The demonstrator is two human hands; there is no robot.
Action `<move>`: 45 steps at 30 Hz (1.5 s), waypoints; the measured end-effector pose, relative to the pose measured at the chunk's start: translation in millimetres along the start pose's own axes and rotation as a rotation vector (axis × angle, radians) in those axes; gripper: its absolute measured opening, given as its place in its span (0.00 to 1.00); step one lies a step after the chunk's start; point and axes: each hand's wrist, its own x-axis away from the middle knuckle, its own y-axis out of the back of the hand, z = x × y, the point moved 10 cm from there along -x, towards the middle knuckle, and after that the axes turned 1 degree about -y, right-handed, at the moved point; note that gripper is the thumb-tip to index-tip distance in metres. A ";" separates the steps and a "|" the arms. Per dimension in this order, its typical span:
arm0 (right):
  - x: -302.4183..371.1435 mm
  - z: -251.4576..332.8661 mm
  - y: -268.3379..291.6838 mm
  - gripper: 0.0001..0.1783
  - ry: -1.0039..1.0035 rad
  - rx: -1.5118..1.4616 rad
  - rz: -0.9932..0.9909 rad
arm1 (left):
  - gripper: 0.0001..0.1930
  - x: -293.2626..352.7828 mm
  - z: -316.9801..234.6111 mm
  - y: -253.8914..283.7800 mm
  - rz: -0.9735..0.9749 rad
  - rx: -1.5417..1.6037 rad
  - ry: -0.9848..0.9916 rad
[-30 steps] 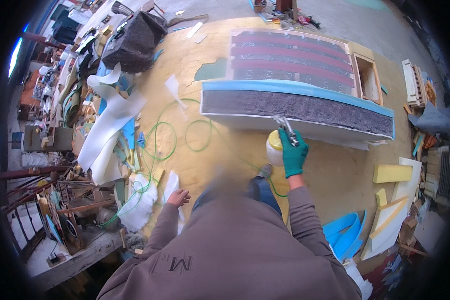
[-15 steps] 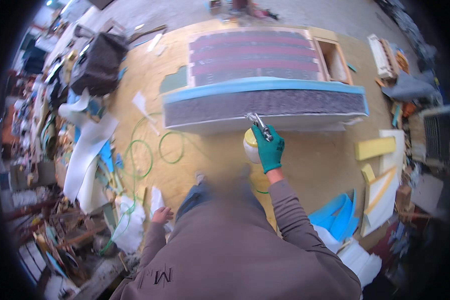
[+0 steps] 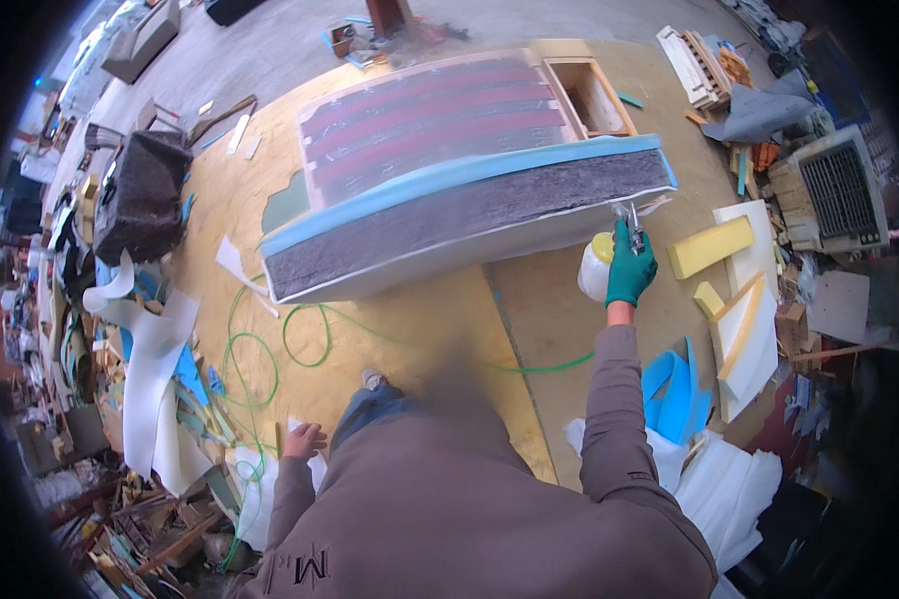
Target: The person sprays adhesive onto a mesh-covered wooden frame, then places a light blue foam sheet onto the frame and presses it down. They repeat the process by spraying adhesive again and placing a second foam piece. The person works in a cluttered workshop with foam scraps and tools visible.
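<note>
My right hand (image 3: 631, 272), in a green glove, grips a spray gun (image 3: 634, 235) with a white cup (image 3: 595, 270) and a yellow lid. The gun's metal head is beside the right end of a sofa frame's front face (image 3: 459, 225), which is covered in dark grey fabric. A light blue foam strip (image 3: 420, 187) runs along its upper edge, and a white layer shows under the lower edge. My bare left hand (image 3: 305, 440) hangs low at my left side, fingers loosely bent and apart, holding nothing.
A thin green hose (image 3: 275, 359) loops over the yellowish floor sheet (image 3: 410, 329). White and blue foam scraps (image 3: 155, 374) lie at left, near a dark block (image 3: 142, 195). At right are yellow foam blocks (image 3: 711, 247), blue foam pieces (image 3: 677, 394) and a grilled unit (image 3: 834, 195).
My right hand has carried the spray gun rightward along the frame's front edge to its right end. The view has turned, so the frame appears tilted and farther left. My left hand stays low.
</note>
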 end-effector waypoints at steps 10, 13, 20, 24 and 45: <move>-76.5 -18.7 48.8 0.27 -0.027 0.083 -0.156 | 0.22 2.4 -18.8 1.6 0.010 -0.037 -0.026; -90.3 -18.9 63.6 0.28 -0.039 0.089 -0.204 | 0.21 3.9 -18.8 2.7 0.008 -0.017 -0.026; -95.2 -23.8 86.2 0.26 -0.058 0.040 -0.284 | 0.19 2.0 -1.8 9.4 0.023 0.094 -0.054; -53.8 12.6 73.3 0.19 0.249 0.054 -0.245 | 0.20 -4.0 17.4 22.1 -0.036 0.042 -0.036; 446.1 313.7 -193.1 0.15 0.107 -0.713 0.469 | 0.22 -110.3 210.0 335.3 -0.071 0.230 0.086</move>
